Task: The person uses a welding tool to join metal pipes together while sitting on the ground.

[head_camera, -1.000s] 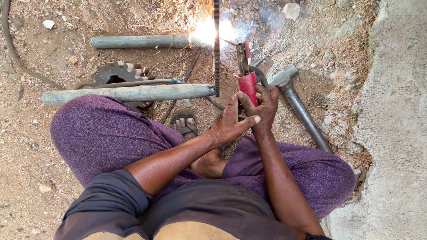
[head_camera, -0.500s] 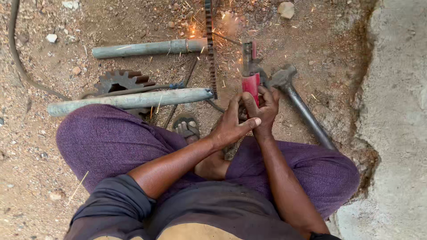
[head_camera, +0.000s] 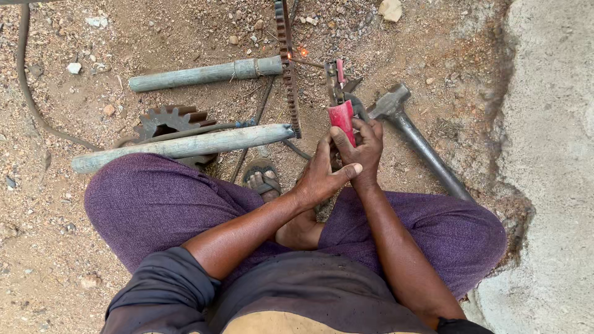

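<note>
Both of my hands grip a red-handled welding electrode holder (head_camera: 341, 112). My right hand (head_camera: 365, 148) wraps its handle, and my left hand (head_camera: 322, 173) clasps over it from the left. A thin rod runs from the holder's jaws to a small glowing spot (head_camera: 303, 52) on an upright ribbed steel bar (head_camera: 287, 68). The bar crosses two grey pipes, one farther (head_camera: 204, 73) and one nearer (head_camera: 185, 146). I squat in purple trousers (head_camera: 154, 204), with a sandalled foot (head_camera: 263, 177) between my knees.
A hammer (head_camera: 416, 133) with a metal handle lies on the dirt right of my hands. A rusty toothed gear (head_camera: 168, 120) sits between the pipes. A dark cable (head_camera: 28, 93) curves at the left. A concrete slab (head_camera: 550, 154) borders the right side.
The bright welding arc and sparks have died down to a small orange glow. My hands keep the same grip on the holder.
</note>
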